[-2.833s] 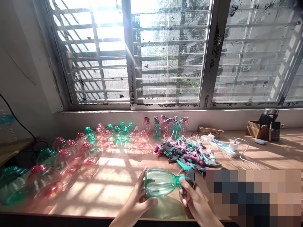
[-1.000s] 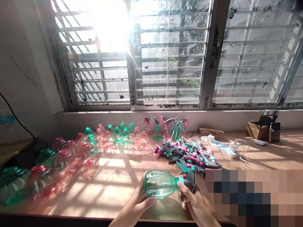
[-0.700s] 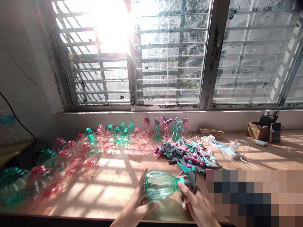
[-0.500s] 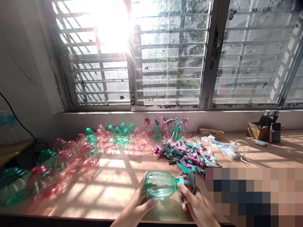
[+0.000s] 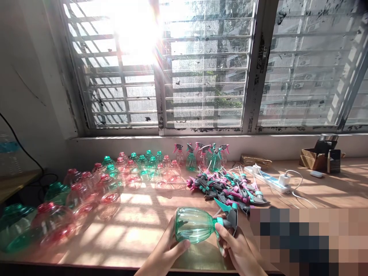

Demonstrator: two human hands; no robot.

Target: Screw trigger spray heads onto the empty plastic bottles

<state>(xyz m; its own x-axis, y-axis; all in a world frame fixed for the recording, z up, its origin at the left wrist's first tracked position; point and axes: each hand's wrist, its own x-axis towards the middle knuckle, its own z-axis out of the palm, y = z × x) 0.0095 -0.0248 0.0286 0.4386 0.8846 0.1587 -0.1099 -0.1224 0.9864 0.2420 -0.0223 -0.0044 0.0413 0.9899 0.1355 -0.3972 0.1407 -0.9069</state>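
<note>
A clear green spray bottle (image 5: 195, 225) lies sideways between my hands above the table's front edge. My left hand (image 5: 172, 245) is wrapped around its base end, thumb along the lower side. At the neck, my right hand (image 5: 234, 241) grips the turquoise collar of the grey-and-turquoise trigger spray head (image 5: 230, 217), which sits on the bottle's mouth. Some right fingers are hidden behind the head. Just beyond lies a heap of loose spray heads (image 5: 230, 186) in pink, turquoise and grey.
Open red bottles (image 5: 107, 188) and green bottles (image 5: 57, 191) stand at the left. Several bottles with spray heads (image 5: 191, 159) stand by the wall. A white power strip (image 5: 270, 180), a cardboard box (image 5: 312, 159) and a phone (image 5: 334, 161) are at the right. The lower right is pixelated.
Both hands keep their hold on the green bottle and spray head. They have barely shifted, with only a slight move to the left.
</note>
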